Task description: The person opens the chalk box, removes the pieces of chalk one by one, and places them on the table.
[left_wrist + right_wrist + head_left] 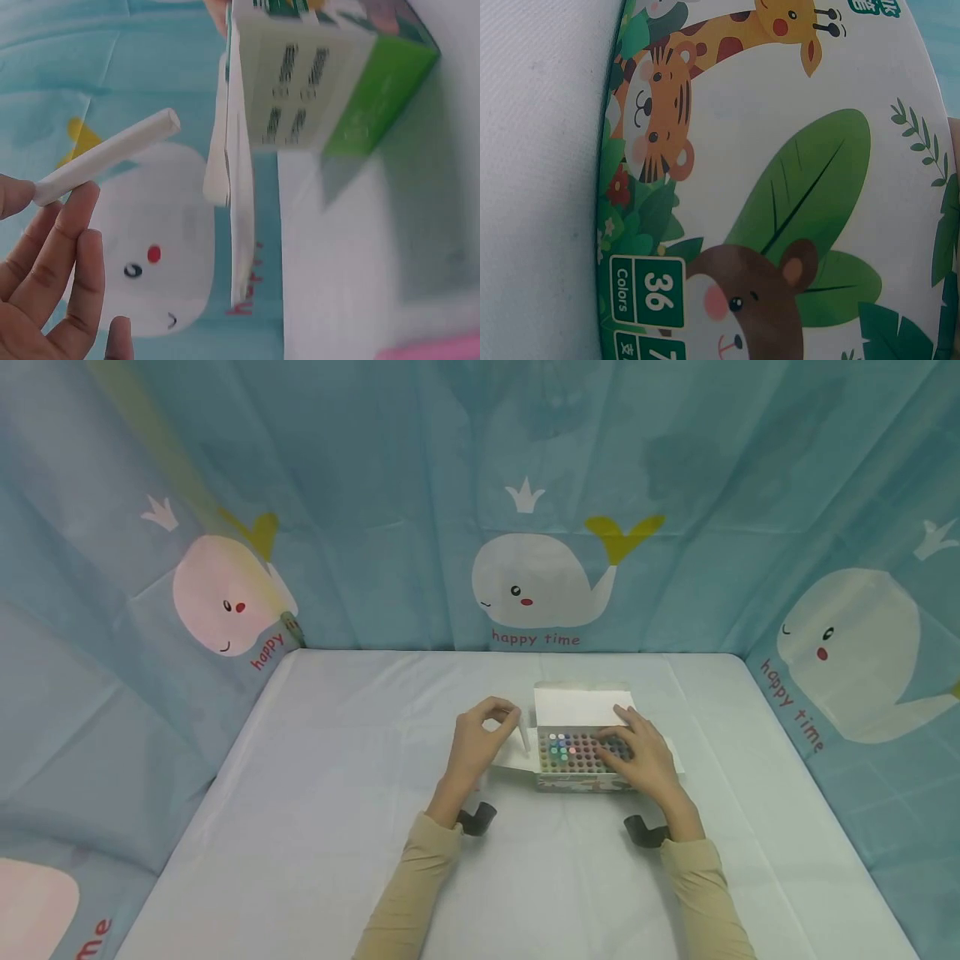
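My left hand (480,739) pinches a slim white stick (109,155) between thumb and fingers, to the left of the open box. The stick is a plain round tube, tilted in the left wrist view. The white cardboard box (581,783) holds rows of sticks with coloured round ends (573,752), some bright, many dark red. My right hand (641,756) lies over the box's right part, thumb and index finger at the stick ends and other fingers spread. In the right wrist view, the box front (727,150) shows a giraffe, a tiger and a bear beside "36 Colors".
The box's white lid (581,707) stands raised at the back, with side flaps (513,753) spread outward. Part of a pink object (439,350) shows at the left wrist view's lower corner. A white cloth covers the table (337,793); blue whale-print curtains (375,527) surround it.
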Tool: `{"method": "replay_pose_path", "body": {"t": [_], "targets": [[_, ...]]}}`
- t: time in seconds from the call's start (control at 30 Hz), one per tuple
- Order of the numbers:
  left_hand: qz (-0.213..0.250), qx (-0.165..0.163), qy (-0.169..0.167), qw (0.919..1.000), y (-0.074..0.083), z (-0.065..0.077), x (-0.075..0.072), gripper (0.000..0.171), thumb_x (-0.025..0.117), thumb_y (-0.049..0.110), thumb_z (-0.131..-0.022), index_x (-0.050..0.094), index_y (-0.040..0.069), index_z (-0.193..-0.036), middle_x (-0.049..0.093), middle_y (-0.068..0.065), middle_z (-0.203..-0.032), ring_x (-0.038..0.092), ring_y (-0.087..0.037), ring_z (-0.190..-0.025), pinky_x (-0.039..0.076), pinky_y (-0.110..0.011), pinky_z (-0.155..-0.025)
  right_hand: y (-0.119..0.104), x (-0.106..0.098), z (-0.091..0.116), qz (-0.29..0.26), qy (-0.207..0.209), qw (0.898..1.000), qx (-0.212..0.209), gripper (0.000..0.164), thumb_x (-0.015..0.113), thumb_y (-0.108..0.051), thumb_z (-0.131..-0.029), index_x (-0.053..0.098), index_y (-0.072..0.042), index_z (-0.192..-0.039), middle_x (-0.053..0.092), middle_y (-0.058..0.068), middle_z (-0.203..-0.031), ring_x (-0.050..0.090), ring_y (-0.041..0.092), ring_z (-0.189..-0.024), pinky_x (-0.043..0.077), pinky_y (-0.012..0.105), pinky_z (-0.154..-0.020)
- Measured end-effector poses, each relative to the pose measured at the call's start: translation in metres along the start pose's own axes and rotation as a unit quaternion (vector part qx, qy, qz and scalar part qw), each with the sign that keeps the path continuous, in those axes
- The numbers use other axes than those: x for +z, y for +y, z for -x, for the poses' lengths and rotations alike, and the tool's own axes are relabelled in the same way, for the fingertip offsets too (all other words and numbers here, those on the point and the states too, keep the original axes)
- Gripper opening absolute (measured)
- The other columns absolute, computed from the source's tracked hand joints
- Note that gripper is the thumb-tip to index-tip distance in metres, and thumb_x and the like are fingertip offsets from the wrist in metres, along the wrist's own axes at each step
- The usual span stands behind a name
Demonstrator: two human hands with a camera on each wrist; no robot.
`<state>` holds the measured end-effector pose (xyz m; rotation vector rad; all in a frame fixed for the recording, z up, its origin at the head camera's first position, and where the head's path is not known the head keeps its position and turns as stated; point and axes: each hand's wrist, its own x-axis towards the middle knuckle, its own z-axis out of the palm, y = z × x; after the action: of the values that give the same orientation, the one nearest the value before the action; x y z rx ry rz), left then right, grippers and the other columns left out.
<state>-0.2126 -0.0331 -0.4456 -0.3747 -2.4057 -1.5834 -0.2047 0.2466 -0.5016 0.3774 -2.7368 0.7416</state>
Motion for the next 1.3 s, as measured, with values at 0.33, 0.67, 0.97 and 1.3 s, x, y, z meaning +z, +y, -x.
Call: {"method": "replay_pose_path", "body": {"t": [0.33,0.67,0.97,1.3], "targets": [[-0.011,-0.029,0.012,0.9994,-0.018,0.002,-0.022,0.015,0.057,0.036,-0.082,0.063,0.024,-0.088,0.062,0.008,-0.074,0.056,-0.010,-0.071,0.043,-0.026,-0.055,-0.001,-0.001,0.000,-0.003,-0.008,1.000,0.002,0.027,0.063,-0.042,-0.076,0.061,-0.023,-0.095,0.033,0.011,-0.137,0.023,0.034,-0.127,0.017,0.056,-0.098],[-0.037,-0.084,0.000,0.9958,-0.038,0.007,-0.033,0.016,0.058,0.038,-0.081,0.062,0.023,-0.086,0.062,0.008,-0.070,0.055,-0.014,-0.068,0.044,-0.029,-0.059,-0.001,-0.001,0.000,-0.006,-0.011,1.000,0.001,0.026,0.063,-0.040,-0.076,0.061,-0.022,-0.095,0.033,0.012,-0.137,0.022,0.033,-0.128,0.017,0.055,-0.098],[-0.140,-0.139,-0.045,0.9792,-0.056,0.008,-0.039,0.021,0.058,0.034,-0.081,0.064,0.015,-0.087,0.064,0.002,-0.071,0.055,-0.012,-0.060,0.044,-0.025,-0.053,0.001,0.000,-0.001,-0.002,-0.011,1.000,-0.001,0.025,0.062,-0.041,-0.077,0.060,-0.024,-0.095,0.033,0.011,-0.137,0.021,0.032,-0.129,0.017,0.054,-0.098],[-0.182,-0.181,-0.079,0.9632,-0.074,0.011,-0.042,0.023,0.058,0.033,-0.081,0.064,0.012,-0.087,0.060,0.002,-0.067,0.051,-0.012,-0.055,0.041,-0.025,-0.048,0.000,0.000,-0.001,-0.004,-0.010,1.000,-0.005,0.026,0.063,-0.040,-0.077,0.060,-0.022,-0.095,0.033,0.012,-0.137,0.021,0.033,-0.128,0.017,0.055,-0.098]]}}
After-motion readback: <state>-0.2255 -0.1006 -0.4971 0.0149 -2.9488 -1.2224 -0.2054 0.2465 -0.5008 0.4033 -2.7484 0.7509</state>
